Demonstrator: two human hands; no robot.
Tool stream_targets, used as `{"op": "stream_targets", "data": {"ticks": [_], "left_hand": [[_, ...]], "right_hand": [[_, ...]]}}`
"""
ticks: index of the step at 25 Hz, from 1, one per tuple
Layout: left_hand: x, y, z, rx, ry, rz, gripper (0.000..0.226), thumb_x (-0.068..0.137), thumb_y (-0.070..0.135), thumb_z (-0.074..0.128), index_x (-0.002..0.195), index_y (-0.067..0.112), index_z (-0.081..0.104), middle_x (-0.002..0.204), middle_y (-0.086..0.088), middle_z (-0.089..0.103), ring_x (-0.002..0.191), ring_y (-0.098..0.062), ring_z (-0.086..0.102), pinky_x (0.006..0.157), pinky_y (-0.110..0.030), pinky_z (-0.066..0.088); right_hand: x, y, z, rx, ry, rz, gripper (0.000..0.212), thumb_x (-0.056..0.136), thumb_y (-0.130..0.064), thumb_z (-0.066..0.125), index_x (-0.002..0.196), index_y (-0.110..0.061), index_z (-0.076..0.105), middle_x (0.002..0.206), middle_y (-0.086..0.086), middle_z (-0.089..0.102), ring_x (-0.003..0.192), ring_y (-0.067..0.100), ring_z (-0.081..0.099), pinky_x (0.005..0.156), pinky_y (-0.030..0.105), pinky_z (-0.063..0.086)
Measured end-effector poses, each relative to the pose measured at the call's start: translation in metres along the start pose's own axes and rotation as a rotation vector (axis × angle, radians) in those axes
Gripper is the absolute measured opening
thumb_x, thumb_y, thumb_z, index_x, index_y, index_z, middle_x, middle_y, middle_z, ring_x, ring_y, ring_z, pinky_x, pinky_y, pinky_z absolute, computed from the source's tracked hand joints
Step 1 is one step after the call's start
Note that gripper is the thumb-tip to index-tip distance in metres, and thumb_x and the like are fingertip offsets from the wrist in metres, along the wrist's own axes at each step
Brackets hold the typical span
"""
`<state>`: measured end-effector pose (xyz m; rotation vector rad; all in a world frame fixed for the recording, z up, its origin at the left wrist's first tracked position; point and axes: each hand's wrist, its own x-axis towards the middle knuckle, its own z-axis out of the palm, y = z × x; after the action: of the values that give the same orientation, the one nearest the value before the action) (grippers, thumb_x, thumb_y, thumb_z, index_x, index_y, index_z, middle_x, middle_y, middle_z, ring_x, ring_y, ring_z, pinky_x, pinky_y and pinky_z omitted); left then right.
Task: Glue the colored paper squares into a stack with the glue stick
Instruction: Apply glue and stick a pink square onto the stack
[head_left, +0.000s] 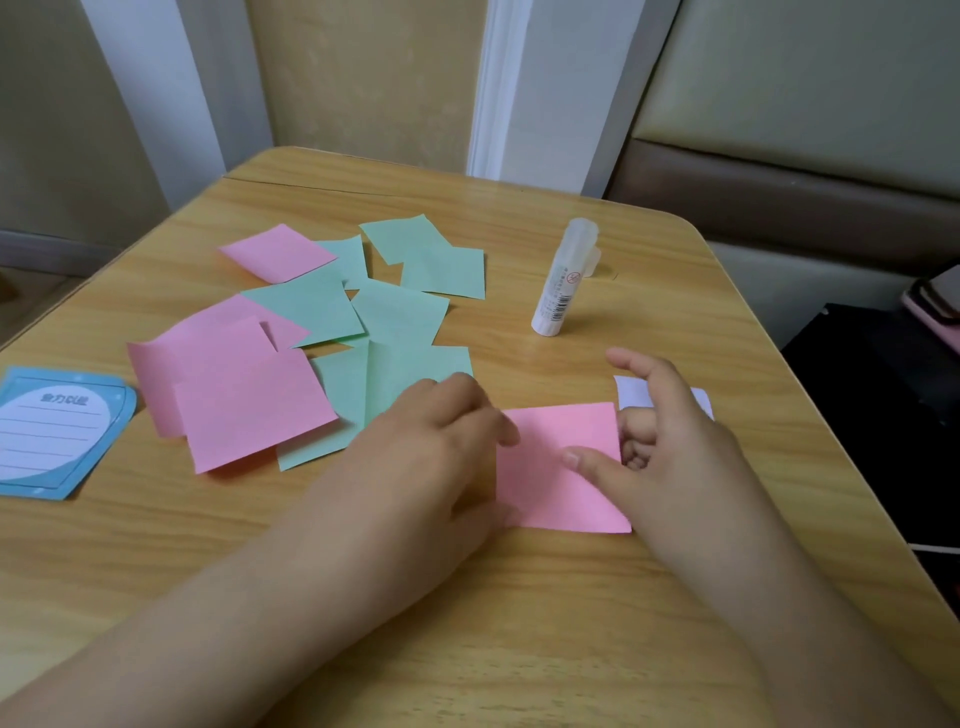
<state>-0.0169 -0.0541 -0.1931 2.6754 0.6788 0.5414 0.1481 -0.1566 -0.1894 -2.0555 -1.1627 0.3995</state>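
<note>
A pink paper square (558, 470) lies flat on the wooden table (519, 597) in front of me. My left hand (431, 457) rests on its left edge and covers that side. My right hand (670, 452) is at its right edge, thumb lying on the paper, index finger raised, other fingers curled. Several loose pink squares (249, 405) and green squares (400, 312) are scattered to the left and behind. The glue stick (563, 278) stands upright and capped at the back right, apart from both hands.
A blue notepad (52, 431) lies at the table's left edge. A white slip of paper (634, 392) shows behind my right hand. A dark object with a phone (935, 296) sits off the table's right side. A padded wall stands behind.
</note>
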Motion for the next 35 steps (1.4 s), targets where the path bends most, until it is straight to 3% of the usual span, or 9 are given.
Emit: {"op": "stream_targets", "data": {"ticks": [3, 7, 11, 14, 16, 21, 27, 31, 35], "left_hand": [[-0.003, -0.006, 0.011, 0.107, -0.032, 0.088, 0.043, 0.077, 0.052, 0.043, 0.094, 0.025, 0.07, 0.108, 0.011, 0.064, 0.101, -0.011, 0.05, 0.079, -0.037, 0.047], [-0.004, -0.007, 0.012, 0.155, -0.062, 0.063, 0.048, 0.077, 0.056, 0.042, 0.104, 0.028, 0.07, 0.109, 0.015, 0.067, 0.107, -0.01, 0.05, 0.085, -0.054, 0.044], [-0.002, -0.007, 0.012, 0.225, -0.072, 0.049, 0.048, 0.076, 0.058, 0.042, 0.103, 0.03, 0.071, 0.109, 0.014, 0.067, 0.108, -0.017, 0.062, 0.089, -0.061, 0.041], [-0.002, -0.008, 0.013, 0.231, -0.066, 0.052, 0.047, 0.077, 0.057, 0.041, 0.102, 0.03, 0.071, 0.109, 0.014, 0.067, 0.106, -0.016, 0.063, 0.093, -0.064, 0.037], [-0.002, -0.009, 0.014, 0.227, -0.059, 0.057, 0.047, 0.077, 0.057, 0.041, 0.103, 0.031, 0.07, 0.109, 0.015, 0.066, 0.105, -0.014, 0.062, 0.094, -0.063, 0.037], [-0.001, -0.013, 0.017, 0.209, -0.049, 0.078, 0.047, 0.078, 0.058, 0.04, 0.103, 0.03, 0.068, 0.11, 0.014, 0.065, 0.105, -0.014, 0.062, 0.094, -0.06, 0.038], [-0.002, -0.015, 0.018, 0.193, -0.004, 0.088, 0.047, 0.078, 0.059, 0.039, 0.104, 0.032, 0.067, 0.112, 0.016, 0.064, 0.108, -0.013, 0.06, 0.098, -0.061, 0.034], [-0.002, -0.015, 0.019, 0.18, -0.001, 0.085, 0.048, 0.079, 0.06, 0.038, 0.104, 0.031, 0.067, 0.113, 0.015, 0.063, 0.108, -0.014, 0.06, 0.098, -0.06, 0.035], [-0.001, -0.015, 0.019, 0.174, -0.014, 0.073, 0.05, 0.078, 0.06, 0.036, 0.105, 0.032, 0.067, 0.115, 0.015, 0.063, 0.11, -0.015, 0.059, 0.099, -0.061, 0.034]], "right_hand": [[0.003, 0.003, 0.004, -0.211, 0.086, -0.111, 0.079, 0.072, -0.024, 0.08, 0.137, -0.03, 0.036, 0.094, -0.019, 0.056, 0.081, 0.0, 0.048, 0.077, 0.001, 0.033], [0.0, 0.004, 0.011, -0.411, 0.057, -0.51, 0.033, 0.077, -0.026, 0.063, 0.11, -0.023, 0.067, 0.111, -0.012, 0.065, 0.098, 0.008, 0.046, 0.089, 0.022, 0.037], [-0.004, 0.009, 0.01, -0.457, -0.002, -0.437, 0.04, 0.08, -0.041, 0.042, 0.107, -0.032, 0.071, 0.112, -0.02, 0.067, 0.092, 0.015, 0.055, 0.081, 0.029, 0.038], [-0.001, 0.017, -0.003, -0.517, -0.005, -0.357, 0.043, 0.077, -0.051, 0.043, 0.109, -0.037, 0.069, 0.114, -0.027, 0.063, 0.095, 0.008, 0.043, 0.082, 0.026, 0.019], [-0.001, 0.018, -0.006, -0.551, 0.025, -0.383, 0.042, 0.076, -0.049, 0.043, 0.103, -0.035, 0.071, 0.11, -0.024, 0.067, 0.092, 0.007, 0.038, 0.073, 0.023, 0.013], [-0.006, 0.01, 0.004, -0.48, -0.001, -0.513, 0.037, 0.077, -0.043, 0.045, 0.102, -0.034, 0.072, 0.108, -0.024, 0.067, 0.096, 0.007, 0.04, 0.075, 0.024, 0.019], [-0.004, 0.024, -0.014, -0.529, 0.039, -0.42, 0.031, 0.076, -0.043, 0.051, 0.098, -0.038, 0.072, 0.103, -0.029, 0.067, 0.092, 0.009, 0.045, 0.073, 0.026, 0.016], [-0.012, 0.015, -0.003, -0.463, -0.055, -0.539, 0.036, 0.078, -0.042, 0.047, 0.103, -0.033, 0.072, 0.105, -0.024, 0.068, 0.093, 0.006, 0.041, 0.083, 0.023, 0.029], [-0.012, 0.017, -0.016, -0.443, -0.132, -0.407, 0.033, 0.083, -0.047, 0.044, 0.109, -0.046, 0.066, 0.106, -0.045, 0.053, 0.099, 0.003, 0.036, 0.088, 0.02, 0.021]]}}
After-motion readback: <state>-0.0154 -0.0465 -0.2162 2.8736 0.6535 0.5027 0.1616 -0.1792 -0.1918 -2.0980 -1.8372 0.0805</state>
